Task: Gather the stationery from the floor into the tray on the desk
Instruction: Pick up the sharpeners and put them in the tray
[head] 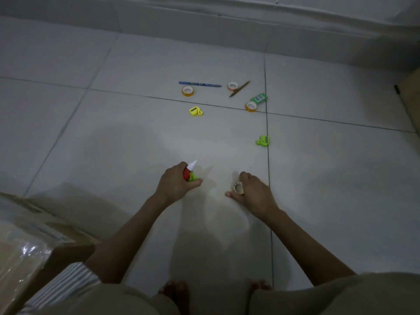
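Head view: left hand (pixel 179 181) is clenched on a small bundle (pixel 189 176) of red and green bits with a white tip poking out; can't tell what the items are. Right hand (pixel 255 193) pinches a tape roll (pixel 238 187) low over the floor (pixel 113 144), contact unclear. My read: step is securing that roll, so hook a finger through the core and keep thumb and forefinger free for the next pick. Nearest is the green sharpener (pixel 263 140), ahead of the right hand. Farther out: yellow sharpener (pixel 195 111), orange tape (pixel 251 106) touching a green eraser (pixel 259 98), pencil (pixel 239 88) against pink tape (pixel 232 86), pen (pixel 200 84) beside yellow tape (pixel 187 90). Open tile between hands and the cluster, so reach is unobstructed. Box (pixel 34 223) crowds the left elbow; skirting (pixel 204 26) bounds the far side. Tray and desk not in view. Left hand looks near full, so unload soon.
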